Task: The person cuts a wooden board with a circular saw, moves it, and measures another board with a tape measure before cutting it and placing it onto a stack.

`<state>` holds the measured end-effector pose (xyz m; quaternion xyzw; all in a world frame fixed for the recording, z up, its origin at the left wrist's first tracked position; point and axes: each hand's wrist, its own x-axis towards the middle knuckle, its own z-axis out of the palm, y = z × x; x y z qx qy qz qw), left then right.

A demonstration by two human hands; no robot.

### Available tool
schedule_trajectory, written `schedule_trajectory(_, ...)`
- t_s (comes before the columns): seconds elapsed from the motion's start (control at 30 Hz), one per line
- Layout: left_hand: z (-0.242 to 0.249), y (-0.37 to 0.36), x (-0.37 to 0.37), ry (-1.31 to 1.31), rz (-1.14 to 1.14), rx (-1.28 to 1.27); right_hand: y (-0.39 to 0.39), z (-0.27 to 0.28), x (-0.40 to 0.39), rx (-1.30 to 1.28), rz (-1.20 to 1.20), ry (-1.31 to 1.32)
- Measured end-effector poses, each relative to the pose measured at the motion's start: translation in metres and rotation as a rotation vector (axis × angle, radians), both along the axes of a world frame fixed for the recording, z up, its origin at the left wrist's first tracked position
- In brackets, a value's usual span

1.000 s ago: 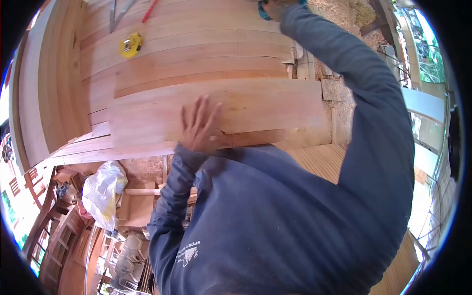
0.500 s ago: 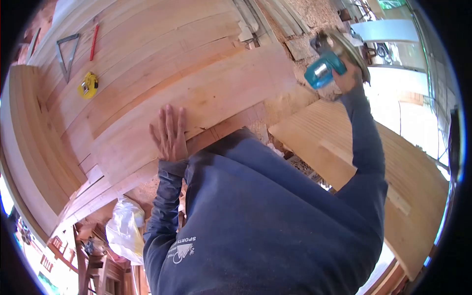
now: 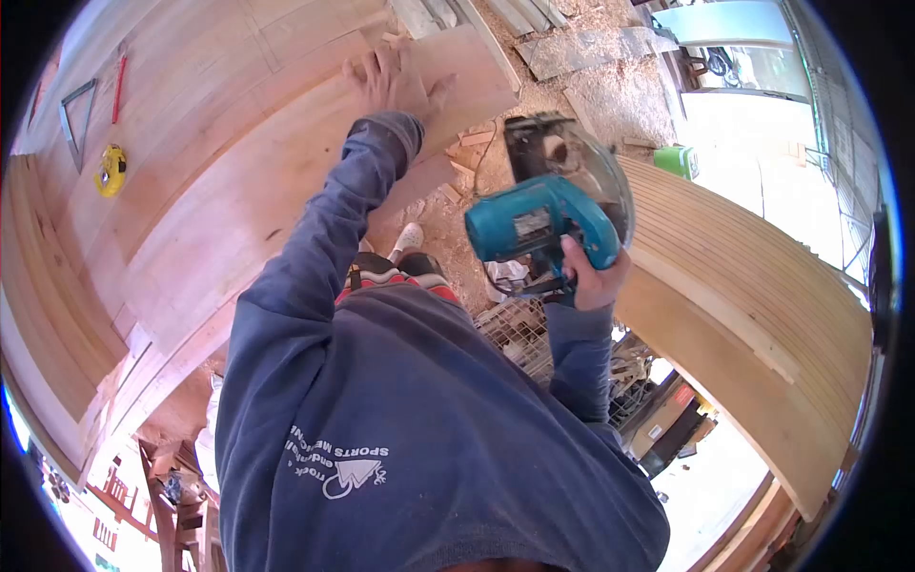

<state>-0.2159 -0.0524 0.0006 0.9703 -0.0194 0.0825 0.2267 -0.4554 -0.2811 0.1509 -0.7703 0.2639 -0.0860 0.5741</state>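
My right hand (image 3: 598, 276) is closed around the rear handle of a teal circular saw (image 3: 518, 221). The saw hangs in the air right of the wide board, apart from it, with its round guard toward the right. My left hand (image 3: 393, 84) lies with fingers spread on a wide pale wooden board (image 3: 310, 143), close to the board's far right end. At the upper left a yellow tape measure (image 3: 111, 172), a red pencil (image 3: 119, 89) and a metal triangle square (image 3: 67, 129) rest on the wooden surface.
Grooved wooden panels (image 3: 724, 238) stretch along the right side. Sawdust and wood scraps cover the ground (image 3: 610, 95) beyond the board's end. A wire crate (image 3: 519, 334) stands below the saw. Stacked planks (image 3: 62, 286) lie at the left, and a green container (image 3: 675, 160) is at the upper right.
My left hand has moved along the board toward its far right end. My right hand has brought the circular saw down and left, nearer my body. My view and body have shifted.
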Motion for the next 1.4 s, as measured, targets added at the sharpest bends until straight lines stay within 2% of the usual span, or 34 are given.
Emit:
schedule_trajectory(0.1,-0.011,-0.002,0.000,-0.190,0.024,-0.029,0.003,-0.003,0.021,0.062,0.114,0.056)
schedule_trajectory(0.2,-0.004,-0.003,-0.006,-0.198,0.004,0.055,0.003,-0.014,0.036,0.101,0.210,0.089)
schedule_trajectory(0.3,-0.005,0.002,-0.007,-0.145,-0.058,0.132,-0.005,-0.023,0.040,0.112,0.280,0.049)
schedule_trajectory(0.4,0.003,-0.004,-0.011,-0.097,0.002,0.177,-0.010,-0.019,0.043,0.129,0.333,0.074)
schedule_trajectory(0.47,-0.012,-0.003,-0.002,-0.031,-0.041,0.081,-0.010,-0.018,0.045,0.157,0.354,0.062)
schedule_trajectory(0.6,0.010,-0.004,-0.014,0.027,-0.082,-0.026,-0.013,-0.020,0.045,0.186,0.396,0.044)
schedule_trajectory(0.8,0.024,-0.005,-0.014,0.146,-0.052,0.029,-0.014,-0.018,0.046,0.168,0.395,0.078)
schedule_trajectory(0.87,0.010,-0.005,-0.010,0.093,-0.038,-0.014,-0.014,-0.020,0.048,0.159,0.408,0.076)
schedule_trajectory(1.0,0.017,-0.004,-0.011,0.088,-0.064,-0.039,-0.015,-0.021,0.046,0.159,0.411,0.076)
schedule_trajectory(1.1,-0.005,-0.007,-0.012,-0.102,-0.047,-0.051,-0.014,-0.020,0.046,0.164,0.413,0.075)
schedule_trajectory(1.2,-0.014,-0.003,-0.006,-0.148,-0.058,0.152,-0.016,-0.022,0.048,0.174,0.418,0.063)
schedule_trajectory(1.4,-0.013,-0.005,-0.010,-0.172,-0.036,0.128,-0.017,-0.023,0.047,0.176,0.414,0.050)
